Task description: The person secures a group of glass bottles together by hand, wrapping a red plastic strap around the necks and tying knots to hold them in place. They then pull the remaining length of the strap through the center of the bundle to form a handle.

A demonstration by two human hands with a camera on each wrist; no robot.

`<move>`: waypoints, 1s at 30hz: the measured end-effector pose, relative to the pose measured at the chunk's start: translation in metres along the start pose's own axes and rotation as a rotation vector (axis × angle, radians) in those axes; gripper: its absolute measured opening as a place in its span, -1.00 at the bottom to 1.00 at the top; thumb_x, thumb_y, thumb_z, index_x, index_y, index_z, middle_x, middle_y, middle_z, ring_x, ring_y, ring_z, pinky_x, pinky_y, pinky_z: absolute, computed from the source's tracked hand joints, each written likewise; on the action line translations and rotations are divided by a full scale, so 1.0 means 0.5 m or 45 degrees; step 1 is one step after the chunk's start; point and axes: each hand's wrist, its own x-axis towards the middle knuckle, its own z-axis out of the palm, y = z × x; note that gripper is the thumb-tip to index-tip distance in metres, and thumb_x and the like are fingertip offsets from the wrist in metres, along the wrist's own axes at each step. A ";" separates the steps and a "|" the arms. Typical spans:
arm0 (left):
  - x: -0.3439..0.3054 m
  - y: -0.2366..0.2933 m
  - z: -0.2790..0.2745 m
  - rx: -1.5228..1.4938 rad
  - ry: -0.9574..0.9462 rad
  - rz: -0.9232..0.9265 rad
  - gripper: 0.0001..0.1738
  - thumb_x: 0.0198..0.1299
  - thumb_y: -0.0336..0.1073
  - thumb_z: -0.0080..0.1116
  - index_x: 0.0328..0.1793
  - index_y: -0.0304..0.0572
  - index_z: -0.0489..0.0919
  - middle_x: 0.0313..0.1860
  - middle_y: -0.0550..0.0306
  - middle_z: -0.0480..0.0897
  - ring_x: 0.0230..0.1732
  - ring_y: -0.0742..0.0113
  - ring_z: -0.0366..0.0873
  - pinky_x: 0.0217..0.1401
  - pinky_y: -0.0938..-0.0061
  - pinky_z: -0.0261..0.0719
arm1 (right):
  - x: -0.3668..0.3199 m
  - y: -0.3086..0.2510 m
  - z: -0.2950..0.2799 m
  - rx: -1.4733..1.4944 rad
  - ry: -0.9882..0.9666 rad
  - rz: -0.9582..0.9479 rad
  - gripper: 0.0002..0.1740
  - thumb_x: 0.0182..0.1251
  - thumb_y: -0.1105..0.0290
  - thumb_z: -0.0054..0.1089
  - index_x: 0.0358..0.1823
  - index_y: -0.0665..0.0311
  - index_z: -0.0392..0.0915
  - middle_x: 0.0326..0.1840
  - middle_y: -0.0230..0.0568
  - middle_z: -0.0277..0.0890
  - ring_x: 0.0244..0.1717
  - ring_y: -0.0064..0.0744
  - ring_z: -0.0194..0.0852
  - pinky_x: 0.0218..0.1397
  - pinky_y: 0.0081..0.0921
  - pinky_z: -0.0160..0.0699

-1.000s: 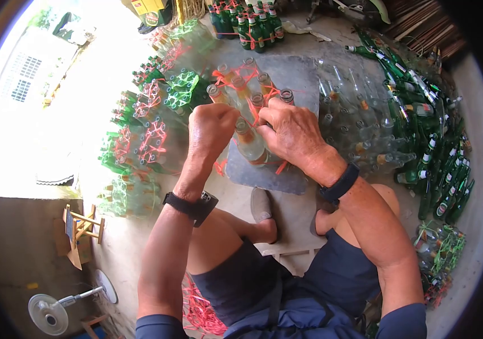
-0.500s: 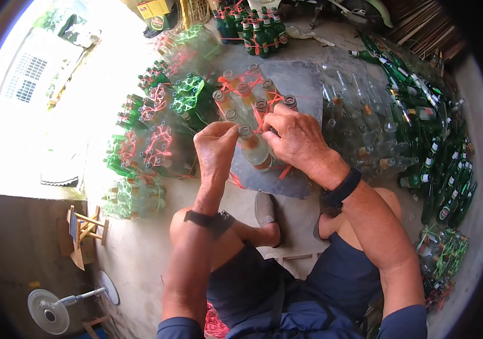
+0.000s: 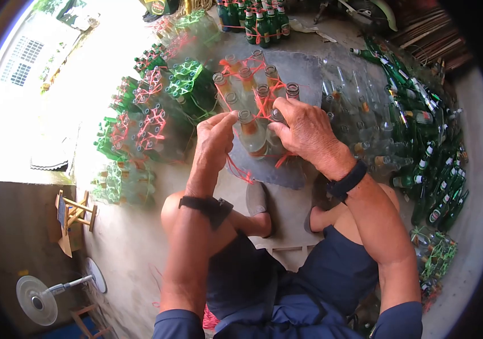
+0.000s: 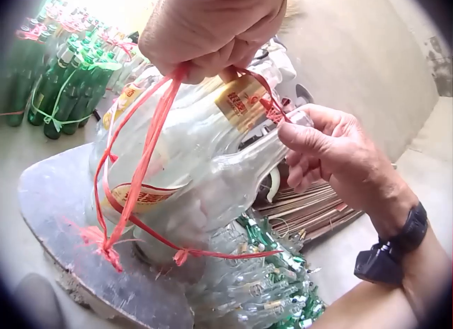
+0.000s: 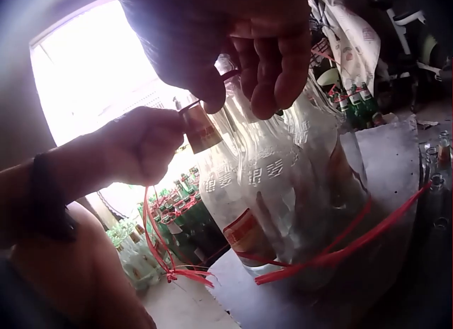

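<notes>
A cluster of clear glass bottles (image 3: 251,137) stands on a grey slab (image 3: 303,68), with red plastic strip (image 3: 264,101) wound among the necks. The left hand (image 3: 214,138) pinches red strip beside the nearest neck; in the left wrist view strands (image 4: 152,148) hang from that fist (image 4: 216,32). The right hand (image 3: 309,133) curls its thumb and fingers round a neck at the cluster's right, also seen in the left wrist view (image 4: 333,145). Low round the bottles runs another red band (image 5: 340,252) in the right wrist view.
Tied bundles of green and clear bottles (image 3: 188,79) stand at the left, and green ones (image 3: 264,25) behind the slab. Loose bottles (image 3: 422,152) lie at the right. A white fan (image 3: 37,300) and a small wooden stool (image 3: 76,212) are at the lower left.
The left hand has moved a little to the right, next to the front bottle's neck, and red strands now hang below it. The right hand has shifted slightly and stays at the right-hand necks.
</notes>
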 end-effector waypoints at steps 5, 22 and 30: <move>0.003 -0.004 0.008 0.007 0.051 0.023 -0.80 0.45 -0.29 0.31 -0.01 -0.29 0.76 -0.57 0.54 0.25 -0.63 0.70 0.09 -0.62 0.60 -0.02 | 0.009 -0.005 -0.014 -0.066 -0.050 -0.007 -0.69 0.22 0.34 0.45 -0.15 0.30 0.52 -0.20 0.07 0.70 -0.14 0.28 0.73 -0.07 0.14 0.68; -0.058 -0.090 0.158 -0.272 0.269 0.203 -0.74 0.40 -0.25 0.41 0.03 -0.30 0.83 -0.57 0.49 0.47 -0.64 0.70 0.17 -0.60 0.60 0.03 | 0.061 0.056 -0.056 -0.261 -0.063 -0.050 -0.70 0.29 0.50 0.36 0.05 0.17 0.63 -0.06 -0.10 0.69 -0.03 0.18 0.73 0.04 0.04 0.68; -0.064 -0.112 0.155 -0.325 0.130 0.307 -0.70 0.48 -0.18 0.34 0.14 -0.22 0.84 -0.51 0.50 0.52 -0.59 0.72 0.20 -0.53 0.65 0.06 | 0.064 0.063 -0.050 -0.230 -0.067 0.031 -0.64 0.33 0.51 0.33 0.15 0.07 0.65 -0.02 -0.08 0.65 0.08 0.14 0.69 0.12 0.03 0.67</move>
